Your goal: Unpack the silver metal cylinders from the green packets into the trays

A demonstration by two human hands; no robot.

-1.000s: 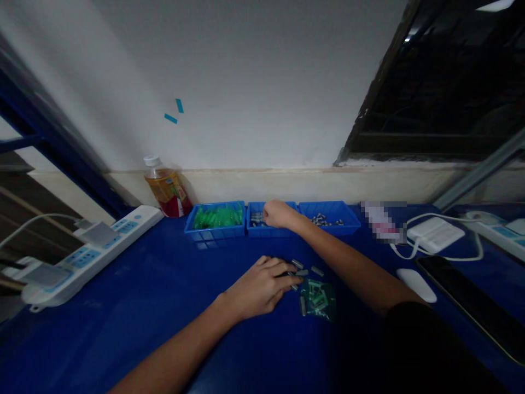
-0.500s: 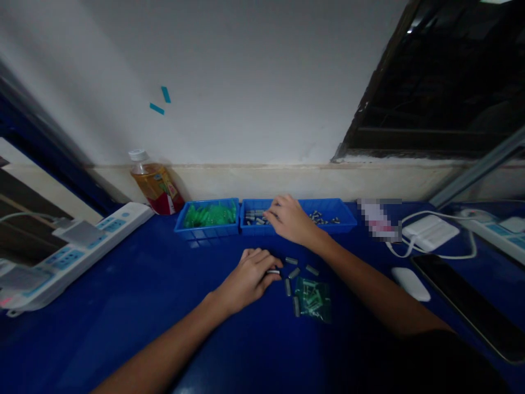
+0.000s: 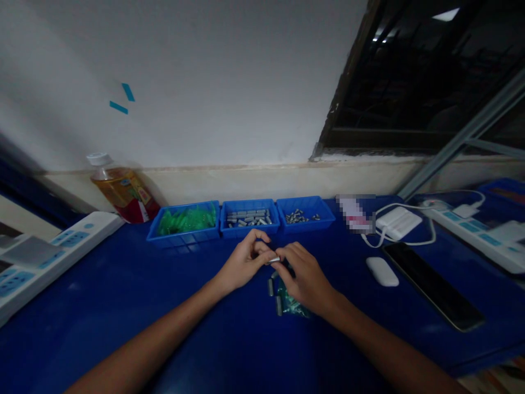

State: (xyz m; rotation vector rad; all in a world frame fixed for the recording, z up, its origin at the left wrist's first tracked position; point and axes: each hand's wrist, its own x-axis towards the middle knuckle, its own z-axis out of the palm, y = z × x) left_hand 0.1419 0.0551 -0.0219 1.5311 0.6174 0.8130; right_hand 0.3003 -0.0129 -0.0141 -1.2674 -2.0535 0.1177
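Dim corner, white wall behind, glossy dark-blue tabletop (image 3: 123,306) up front. Just above that surface, dead centre: a small shiny silver metal cylinder (image 3: 274,259), pinched at one end by the left hand (image 3: 244,265) and at the other by the right hand (image 3: 305,276), both sets of fingertips closed narrow on it.

Directly below, a few loose dull-grey metal sleeves (image 3: 270,287) and a green see-through plastic packet (image 3: 292,306), partly under the right palm. Further back, side by side along the wall: a blue plastic tray of green bits (image 3: 182,238), a blue plastic tray of grey sleeves (image 3: 249,230), a blue plastic tray of tiny silver parts (image 3: 305,225). Off to the right, a white oval gadget (image 3: 382,271) and a black slab phone (image 3: 430,284).

Risk-wise: tiny, slick, held only at the tips, so easy to fumble. Would probably roll on that smooth top and vanish among the look-alike sleeves, or go off the near edge. Poor light not helping either.
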